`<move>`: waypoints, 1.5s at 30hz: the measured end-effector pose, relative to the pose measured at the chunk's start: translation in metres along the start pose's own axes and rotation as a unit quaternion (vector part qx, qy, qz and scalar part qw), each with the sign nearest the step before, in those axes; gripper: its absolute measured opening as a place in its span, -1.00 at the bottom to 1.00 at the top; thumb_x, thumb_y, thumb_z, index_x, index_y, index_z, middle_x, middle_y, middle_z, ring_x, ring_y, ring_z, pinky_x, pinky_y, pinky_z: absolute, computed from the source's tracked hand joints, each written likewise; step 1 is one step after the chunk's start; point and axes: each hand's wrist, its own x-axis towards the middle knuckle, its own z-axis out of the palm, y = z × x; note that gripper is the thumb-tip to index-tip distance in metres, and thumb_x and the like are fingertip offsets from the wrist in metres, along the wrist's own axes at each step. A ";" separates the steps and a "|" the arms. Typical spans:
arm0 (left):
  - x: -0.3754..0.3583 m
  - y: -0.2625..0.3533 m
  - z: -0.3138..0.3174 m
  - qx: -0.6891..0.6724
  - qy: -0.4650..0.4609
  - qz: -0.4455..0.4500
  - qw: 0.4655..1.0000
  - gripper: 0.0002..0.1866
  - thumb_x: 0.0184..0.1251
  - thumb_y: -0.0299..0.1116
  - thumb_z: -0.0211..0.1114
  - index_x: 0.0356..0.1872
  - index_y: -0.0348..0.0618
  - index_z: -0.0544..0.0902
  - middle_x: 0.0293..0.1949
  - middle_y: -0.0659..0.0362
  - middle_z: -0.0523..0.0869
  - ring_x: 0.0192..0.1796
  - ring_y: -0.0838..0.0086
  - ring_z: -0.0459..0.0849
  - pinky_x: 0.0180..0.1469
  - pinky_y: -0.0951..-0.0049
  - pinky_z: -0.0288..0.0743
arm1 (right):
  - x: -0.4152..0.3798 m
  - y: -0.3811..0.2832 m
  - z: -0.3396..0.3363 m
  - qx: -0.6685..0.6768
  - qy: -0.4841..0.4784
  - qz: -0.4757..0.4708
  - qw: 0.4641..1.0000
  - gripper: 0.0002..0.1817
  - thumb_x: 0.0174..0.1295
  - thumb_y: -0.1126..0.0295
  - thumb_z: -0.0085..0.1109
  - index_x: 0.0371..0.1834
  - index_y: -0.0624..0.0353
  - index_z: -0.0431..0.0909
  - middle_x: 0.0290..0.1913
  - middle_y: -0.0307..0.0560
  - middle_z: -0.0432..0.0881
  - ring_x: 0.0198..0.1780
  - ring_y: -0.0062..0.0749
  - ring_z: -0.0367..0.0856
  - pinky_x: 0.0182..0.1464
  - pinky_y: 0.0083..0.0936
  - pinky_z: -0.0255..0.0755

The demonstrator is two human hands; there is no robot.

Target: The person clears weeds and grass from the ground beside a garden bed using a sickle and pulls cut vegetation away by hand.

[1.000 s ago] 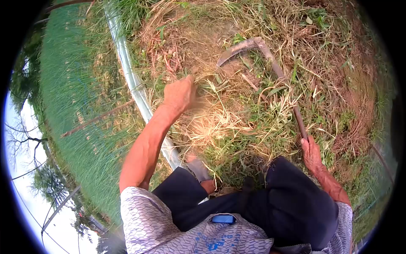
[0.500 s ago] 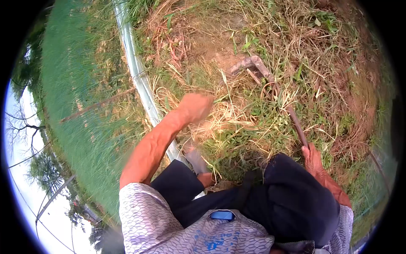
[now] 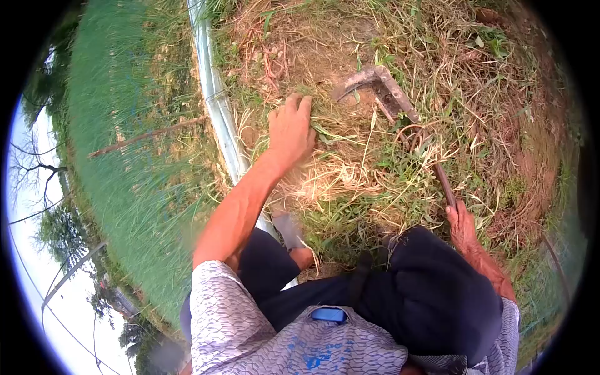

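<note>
My left hand (image 3: 292, 128) reaches forward, palm down, over dry grass and soil, with its fingers apart. Some green blades lie just right of it. The wooden handle (image 3: 445, 186) of a tool is gripped in my right hand (image 3: 462, 228), beside my knee. At the handle's far end, the tool's angled, rusty metal head (image 3: 395, 94) rests on the ground, pointing left. A ring of brown material (image 3: 410, 135) sits where head and handle meet. Cut straw (image 3: 334, 181) is heaped between my hands.
A pale plastic-covered strip (image 3: 215, 100) runs along the left, beside tall green plants (image 3: 119, 125). A brown stick (image 3: 150, 135) crosses those plants. My bent knees and a foot (image 3: 301, 257) are below. Cut weeds (image 3: 481, 119) cover the right side.
My left hand has moved forward, and its fingers are now spread. The tool's head has shifted slightly up and right in view, with my right hand still on the handle.
</note>
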 end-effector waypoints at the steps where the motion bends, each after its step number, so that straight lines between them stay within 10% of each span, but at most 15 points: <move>1: 0.010 -0.006 0.007 0.024 0.092 0.056 0.994 -0.55 0.08 -0.32 0.33 0.04 -0.14 0.49 0.11 -0.06 0.49 0.09 0.06 0.52 0.13 0.06 0.31 | -0.006 -0.001 0.000 0.021 0.000 0.010 1.000 -0.53 0.43 -0.02 -0.13 -0.04 0.24 0.38 -0.58 0.14 0.51 -0.55 -0.08 0.55 -0.49 -0.18 0.37; 9: 0.042 -0.046 0.032 0.010 0.153 0.247 0.957 -0.64 -0.02 -0.49 0.28 -0.10 -0.10 0.55 0.04 0.09 0.54 0.14 0.14 0.45 0.24 0.11 0.17 | 0.019 -0.027 0.028 0.212 0.048 0.083 0.973 -0.46 0.42 -0.10 -0.15 -0.11 0.27 0.42 -0.57 -0.16 0.41 -0.58 -0.49 0.38 -0.57 -0.43 0.27; 15: 0.086 -0.054 0.069 -0.239 0.222 -0.055 0.944 -0.80 0.19 -0.33 0.15 -0.26 -0.25 0.51 -0.33 -0.14 0.59 -0.21 -0.05 0.54 -0.08 0.07 0.40 | 0.024 -0.014 0.038 0.133 0.035 0.058 0.989 -0.42 0.41 -0.15 -0.19 -0.15 0.27 0.40 -0.54 -0.01 0.46 -0.51 -0.28 0.47 -0.46 -0.28 0.34; 17: 0.091 -0.053 0.074 -0.353 0.294 -0.167 0.872 -0.72 0.26 -0.21 0.13 -0.39 -0.27 0.50 -0.47 -0.07 0.54 -0.34 0.10 0.52 -0.23 0.12 0.36 | 0.029 -0.006 0.045 0.142 0.064 0.034 0.987 -0.51 0.39 -0.11 -0.06 -0.19 0.18 0.40 -0.59 -0.30 0.31 -0.60 -0.59 0.25 -0.60 -0.52 0.14; 18: 0.069 -0.029 0.048 -0.532 0.242 -0.201 0.786 -0.62 0.29 -0.10 0.12 -0.48 -0.26 0.47 -0.57 0.09 0.44 -0.45 0.33 0.41 -0.36 0.22 0.27 | 0.030 -0.009 0.041 0.128 0.054 0.040 0.990 -0.52 0.40 -0.09 -0.05 -0.17 0.19 0.41 -0.57 -0.26 0.35 -0.58 -0.57 0.29 -0.57 -0.51 0.21; 21: 0.016 -0.013 0.042 -0.458 0.068 -0.132 0.877 -0.60 0.28 -0.05 0.12 -0.49 -0.24 0.44 -0.59 0.22 0.36 -0.47 0.45 0.31 -0.40 0.32 0.20 | 0.033 -0.028 0.028 0.092 0.056 0.041 0.993 -0.45 0.40 -0.13 -0.14 -0.11 0.24 0.39 -0.50 0.06 0.48 -0.48 -0.24 0.48 -0.43 -0.25 0.35; 23: -0.015 -0.008 0.060 -0.563 -0.031 -0.116 0.818 -0.60 0.28 -0.05 0.12 -0.49 -0.23 0.45 -0.60 0.25 0.37 -0.46 0.47 0.32 -0.41 0.34 0.20 | 0.043 -0.057 0.016 0.109 0.067 0.001 0.992 -0.45 0.39 -0.12 -0.10 -0.07 0.25 0.39 -0.48 0.01 0.49 -0.47 -0.31 0.47 -0.43 -0.29 0.36; 27: -0.098 0.058 0.081 -0.314 -0.281 -0.020 0.907 -0.53 0.38 -0.05 -0.03 -0.27 -0.36 0.56 -0.41 -0.18 0.63 -0.35 0.00 0.62 -0.16 -0.04 0.47 | 0.100 -0.137 -0.014 0.143 0.068 -0.122 0.980 -0.47 0.37 -0.09 -0.03 -0.07 0.25 0.39 -0.50 -0.11 0.46 -0.47 -0.43 0.44 -0.44 -0.37 0.36; 32: -0.133 0.104 0.048 -0.184 -0.486 0.101 0.848 -0.54 0.40 -0.03 -0.03 -0.27 -0.33 0.53 -0.36 -0.17 0.65 -0.28 -0.03 0.65 -0.19 0.00 0.49 | 0.177 -0.216 -0.016 0.118 0.077 -0.214 0.967 -0.57 0.41 0.05 -0.06 -0.14 0.30 0.32 -0.54 -0.09 0.46 -0.56 -0.42 0.45 -0.56 -0.37 0.34; 35: -0.123 0.076 0.048 -0.198 -0.386 0.133 0.891 -0.59 0.36 -0.05 0.05 -0.25 -0.29 0.52 -0.44 -0.12 0.62 -0.33 -0.03 0.64 -0.23 0.04 0.50 | 0.184 -0.215 -0.007 0.032 0.088 -0.207 0.974 -0.63 0.43 0.14 -0.09 -0.16 0.31 0.26 -0.58 0.00 0.48 -0.62 -0.30 0.50 -0.66 -0.30 0.34; 41: -0.093 0.016 -0.013 -0.207 -0.236 0.153 0.937 -0.44 0.18 -0.10 0.30 0.12 -0.23 0.42 0.04 -0.08 0.49 0.14 0.00 0.47 0.13 0.14 0.41 | 0.081 -0.094 -0.003 -0.045 -0.006 -0.043 0.998 -0.66 0.43 0.18 -0.09 -0.16 0.28 0.18 -0.55 0.41 0.51 -0.52 0.29 0.57 -0.59 -0.03 0.37; 45: -0.099 -0.018 -0.051 -0.133 -0.290 0.119 0.940 -0.38 0.21 -0.08 0.29 0.22 -0.19 0.37 0.07 -0.09 0.48 0.16 0.02 0.48 0.17 0.13 0.40 | -0.035 0.024 0.005 -0.029 -0.066 -0.013 0.997 -0.68 0.39 0.18 -0.02 -0.16 0.24 0.24 -0.57 0.27 0.52 -0.56 0.12 0.57 -0.55 -0.06 0.35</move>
